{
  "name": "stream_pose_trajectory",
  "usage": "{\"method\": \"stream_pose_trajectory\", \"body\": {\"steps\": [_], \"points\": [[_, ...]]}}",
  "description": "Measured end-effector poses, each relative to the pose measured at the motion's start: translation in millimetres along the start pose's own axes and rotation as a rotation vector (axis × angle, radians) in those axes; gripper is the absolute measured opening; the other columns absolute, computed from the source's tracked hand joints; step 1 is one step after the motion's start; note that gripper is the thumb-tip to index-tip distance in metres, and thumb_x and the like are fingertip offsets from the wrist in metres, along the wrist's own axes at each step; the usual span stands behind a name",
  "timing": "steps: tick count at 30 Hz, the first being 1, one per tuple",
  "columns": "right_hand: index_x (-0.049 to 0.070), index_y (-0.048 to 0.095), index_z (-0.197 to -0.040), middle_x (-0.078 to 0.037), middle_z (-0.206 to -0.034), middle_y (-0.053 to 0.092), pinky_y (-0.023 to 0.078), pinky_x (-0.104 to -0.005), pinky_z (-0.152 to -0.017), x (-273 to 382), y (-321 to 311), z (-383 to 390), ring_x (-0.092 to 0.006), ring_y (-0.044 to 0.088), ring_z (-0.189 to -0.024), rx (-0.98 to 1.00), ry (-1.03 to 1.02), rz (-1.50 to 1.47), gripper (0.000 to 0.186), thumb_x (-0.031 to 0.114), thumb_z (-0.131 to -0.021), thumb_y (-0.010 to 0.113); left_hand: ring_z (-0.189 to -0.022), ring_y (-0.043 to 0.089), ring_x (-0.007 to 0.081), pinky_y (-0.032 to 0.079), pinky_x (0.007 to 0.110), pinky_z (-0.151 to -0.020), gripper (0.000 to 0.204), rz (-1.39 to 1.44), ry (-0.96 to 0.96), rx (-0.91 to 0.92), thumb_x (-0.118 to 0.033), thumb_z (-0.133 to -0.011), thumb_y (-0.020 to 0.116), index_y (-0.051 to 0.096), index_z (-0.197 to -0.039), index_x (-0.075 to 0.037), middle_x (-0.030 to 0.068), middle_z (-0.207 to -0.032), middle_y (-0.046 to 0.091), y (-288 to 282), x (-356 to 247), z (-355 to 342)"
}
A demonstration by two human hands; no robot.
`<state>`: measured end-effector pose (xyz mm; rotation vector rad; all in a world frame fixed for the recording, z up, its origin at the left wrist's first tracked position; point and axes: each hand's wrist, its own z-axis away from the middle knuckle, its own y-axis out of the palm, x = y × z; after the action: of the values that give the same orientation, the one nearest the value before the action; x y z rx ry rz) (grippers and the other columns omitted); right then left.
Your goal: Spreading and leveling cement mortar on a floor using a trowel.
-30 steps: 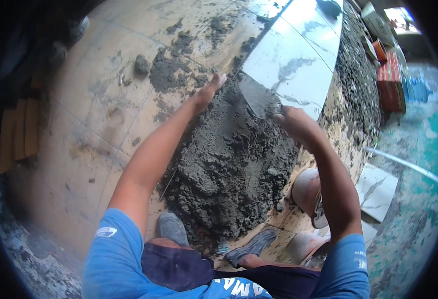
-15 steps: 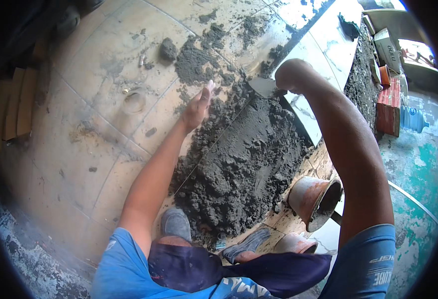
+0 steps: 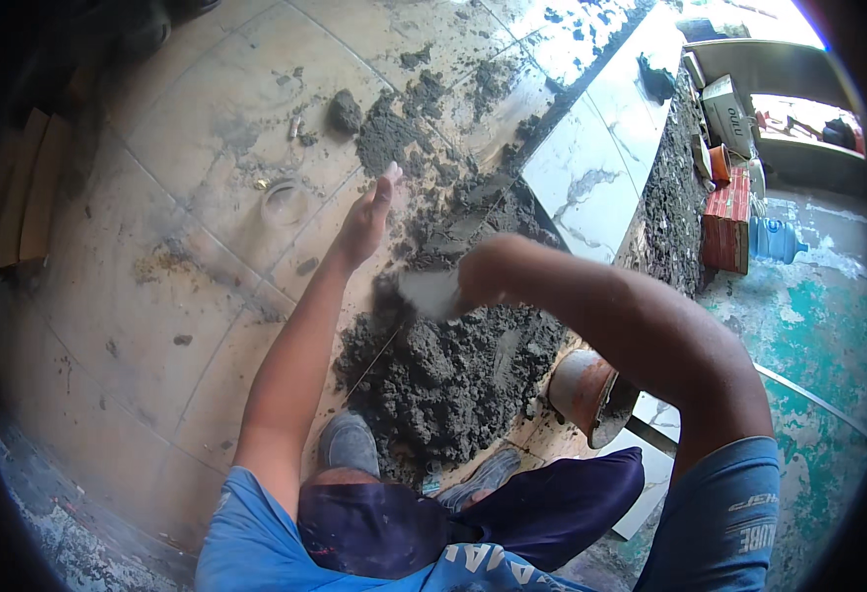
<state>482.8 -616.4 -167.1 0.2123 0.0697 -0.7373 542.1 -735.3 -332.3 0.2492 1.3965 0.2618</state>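
Observation:
My right hand (image 3: pixel 493 272) is closed round a trowel, its handle hidden in my grip. The trowel's pale blade (image 3: pixel 427 293), smeared by motion, is over the left part of a heap of wet grey mortar (image 3: pixel 453 380). My left hand (image 3: pixel 361 227) hangs bare above the floor left of the mortar, its fingers stretched out and nothing in it. White marbled tiles (image 3: pixel 591 178) lie in a row beyond my right hand, along the mortar's far right edge.
A mortar-stained bucket (image 3: pixel 577 390) lies tipped beside my right forearm. Mortar lumps (image 3: pixel 345 111) dot the beige tiled floor (image 3: pixel 187 197). At the right are a red box (image 3: pixel 726 222), a blue water bottle (image 3: pixel 776 240) and a white carton (image 3: pixel 727 113). Cardboard (image 3: pixel 34 192) stands far left.
My right hand has swung the trowel from beside the white tiles back toward me and left, over the mortar. My left hand has shifted slightly left and stays stretched out.

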Motion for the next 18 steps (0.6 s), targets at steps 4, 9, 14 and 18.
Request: {"method": "stream_pose_trajectory", "body": {"steps": [4, 9, 14, 18], "points": [[-0.002, 0.067, -0.098, -0.013, -0.093, 0.067, 0.055, -0.0354, -0.070, 27, 34, 28, -0.0202, 0.065, -0.075, -0.090, -0.159, -0.042, 0.061, 0.055, -0.093, 0.045, -0.141, 0.021, 0.0270, 0.012, 0.034, -0.116, 0.084, -0.024, 0.045, -0.016, -0.062, -0.095, 0.018, 0.015, -0.146, 0.004, 0.0214, -0.151, 0.024, -7, 2, 4], [0.001, 0.063, -0.085, -0.014, -0.079, 0.066, 0.052, -0.0394, -0.068, -45, 102, 39, -0.0251, 0.064, -0.069, -0.496, -0.024, -0.417, 0.052, 0.047, -0.096, 0.042, -0.139, 0.028, 0.0282, 0.019, 0.035, -0.114, 0.079, -0.082, 0.097, -0.033, -0.057, -0.098, 0.022, 0.024, -0.143, 0.008, 0.0229, -0.146, 0.033, -15, -12, 26], [0.001, 0.065, -0.090, -0.021, -0.087, 0.067, 0.052, -0.0434, -0.074, -140, 187, -13, -0.0342, 0.066, -0.080, -0.944, 0.242, -0.626, 0.043, 0.040, -0.094, 0.049, -0.140, 0.025, 0.0289, 0.017, 0.036, -0.115, 0.073, -0.089, 0.077, 0.010, -0.050, -0.100, 0.020, 0.023, -0.142, 0.010, 0.0239, -0.147, 0.031, -12, -8, 52], [0.000, 0.065, -0.094, -0.023, -0.091, 0.067, 0.052, -0.0462, -0.076, -149, 192, -40, -0.0377, 0.066, -0.087, -1.060, 0.285, -0.652, 0.041, 0.037, -0.093, 0.048, -0.139, 0.026, 0.0296, 0.017, 0.036, -0.115, 0.072, -0.187, 0.026, 0.026, -0.048, -0.101, 0.019, 0.023, -0.142, 0.010, 0.0242, -0.147, 0.030, -8, -10, 64]]}}
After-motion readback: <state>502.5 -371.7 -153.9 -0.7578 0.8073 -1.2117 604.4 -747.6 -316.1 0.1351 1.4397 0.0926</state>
